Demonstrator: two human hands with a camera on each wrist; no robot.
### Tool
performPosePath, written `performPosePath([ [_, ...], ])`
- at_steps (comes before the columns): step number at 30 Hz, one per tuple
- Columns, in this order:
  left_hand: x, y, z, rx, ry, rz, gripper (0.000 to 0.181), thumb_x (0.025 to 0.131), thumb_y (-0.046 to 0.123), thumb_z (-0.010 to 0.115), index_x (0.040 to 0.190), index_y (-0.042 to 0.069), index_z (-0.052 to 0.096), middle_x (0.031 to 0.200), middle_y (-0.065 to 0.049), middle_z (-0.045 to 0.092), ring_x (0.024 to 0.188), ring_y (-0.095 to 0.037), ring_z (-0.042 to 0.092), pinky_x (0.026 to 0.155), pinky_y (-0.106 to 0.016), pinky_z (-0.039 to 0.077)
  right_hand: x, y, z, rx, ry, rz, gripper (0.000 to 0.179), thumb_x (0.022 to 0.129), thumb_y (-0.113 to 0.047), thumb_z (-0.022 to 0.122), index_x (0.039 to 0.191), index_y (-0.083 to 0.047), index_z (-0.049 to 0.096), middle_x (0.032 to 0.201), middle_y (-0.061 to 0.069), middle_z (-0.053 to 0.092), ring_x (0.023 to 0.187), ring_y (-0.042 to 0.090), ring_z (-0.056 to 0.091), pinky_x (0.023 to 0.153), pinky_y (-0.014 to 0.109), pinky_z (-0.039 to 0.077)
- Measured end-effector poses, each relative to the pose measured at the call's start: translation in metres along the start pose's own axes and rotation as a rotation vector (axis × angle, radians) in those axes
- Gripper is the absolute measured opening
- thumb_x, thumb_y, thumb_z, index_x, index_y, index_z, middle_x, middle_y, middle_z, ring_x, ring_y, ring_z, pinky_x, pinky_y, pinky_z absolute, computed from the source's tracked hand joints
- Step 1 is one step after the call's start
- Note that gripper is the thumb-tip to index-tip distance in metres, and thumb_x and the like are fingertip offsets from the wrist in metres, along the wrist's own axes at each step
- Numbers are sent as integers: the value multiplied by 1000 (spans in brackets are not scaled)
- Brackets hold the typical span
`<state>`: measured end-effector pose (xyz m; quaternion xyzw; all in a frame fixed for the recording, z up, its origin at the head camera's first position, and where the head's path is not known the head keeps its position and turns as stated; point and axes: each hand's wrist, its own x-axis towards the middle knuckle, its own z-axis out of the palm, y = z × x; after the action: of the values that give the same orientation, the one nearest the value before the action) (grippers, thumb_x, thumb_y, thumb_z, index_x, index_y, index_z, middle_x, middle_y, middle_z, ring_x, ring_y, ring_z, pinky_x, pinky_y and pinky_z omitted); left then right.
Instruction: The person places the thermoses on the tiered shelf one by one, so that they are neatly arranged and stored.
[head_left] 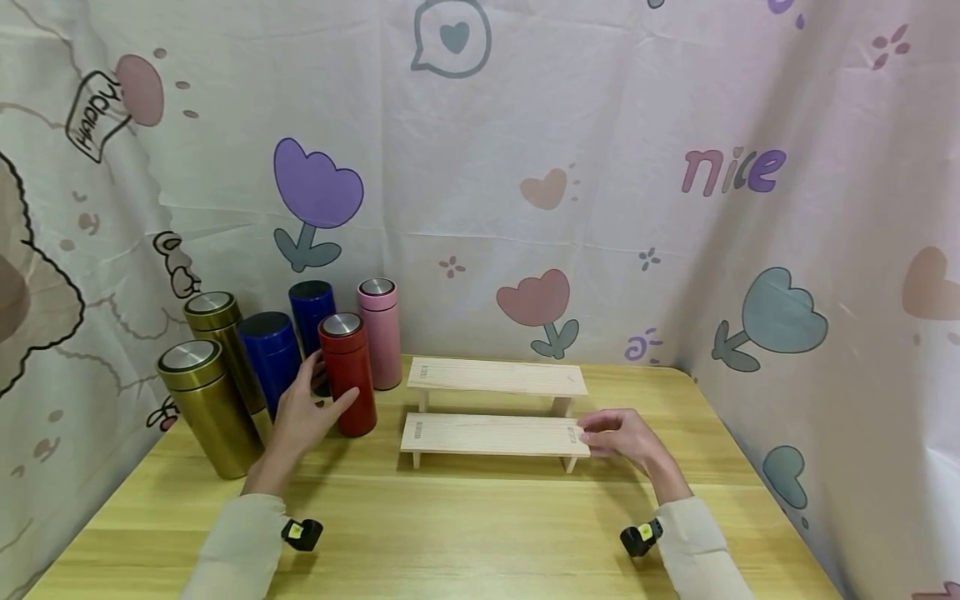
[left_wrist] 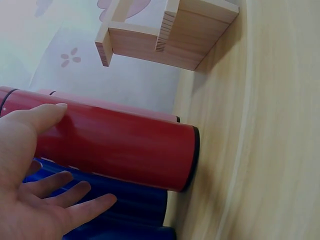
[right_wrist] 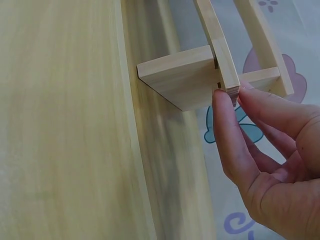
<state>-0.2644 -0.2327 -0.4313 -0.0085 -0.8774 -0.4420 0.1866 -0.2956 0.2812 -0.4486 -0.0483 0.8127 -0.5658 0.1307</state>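
Observation:
My left hand (head_left: 302, 417) is spread beside a red thermos bottle (head_left: 352, 375) that stands upright on the table. In the left wrist view the thumb lies over the bottle's side, while the other fingers (left_wrist: 75, 192) extend loosely below it, not wrapped round it. Whether the thumb touches the bottle, I cannot tell. With thumb and finger, my right hand (head_left: 626, 435) pinches the right end of the lower board of a two-step wooden stand (head_left: 487, 435). The right wrist view shows the pinched board end (right_wrist: 227, 75) from the side.
Left of the red bottle stand two blue bottles (head_left: 266, 354) and two gold bottles (head_left: 213, 417), close together. A pink bottle (head_left: 381, 342) stands behind it to the right. A patterned cloth (head_left: 450, 125) hangs along the back of the wooden table (head_left: 450, 533).

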Motion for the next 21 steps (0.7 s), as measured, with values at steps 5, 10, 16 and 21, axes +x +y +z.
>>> performPosePath([
  [5, 1, -2, 2, -7, -31, -16, 92, 96, 36, 73, 163, 2, 20, 158, -32, 40, 141, -50, 46, 104, -67, 50, -3, -2, 2, -22, 11, -1, 39, 91, -4, 77, 126, 10, 67, 112, 20, 69, 85, 16, 69, 80, 33, 66],
  [10, 1, -3, 4, -3, -60, -28, 92, 97, 39, 72, 163, 4, 19, 156, -31, 42, 139, -48, 47, 104, -65, 51, -4, -2, 3, -24, 11, -1, 39, 91, -3, 76, 126, 11, 66, 114, 22, 69, 85, 16, 69, 79, 32, 66],
  [16, 1, -8, 9, 7, -63, -17, 90, 97, 37, 72, 162, 3, 20, 151, -32, 48, 132, -48, 53, 105, -64, 50, -2, -1, 2, -14, 4, 2, 39, 91, -2, 76, 126, 12, 66, 111, 18, 70, 85, 15, 70, 81, 35, 66],
  [21, 3, -9, 12, -14, -55, -18, 90, 97, 35, 72, 163, 4, 19, 152, -32, 47, 132, -48, 53, 109, -64, 48, -2, -1, 2, -13, 16, 13, 38, 91, -2, 76, 126, 10, 66, 111, 16, 70, 86, 16, 70, 83, 37, 66],
])
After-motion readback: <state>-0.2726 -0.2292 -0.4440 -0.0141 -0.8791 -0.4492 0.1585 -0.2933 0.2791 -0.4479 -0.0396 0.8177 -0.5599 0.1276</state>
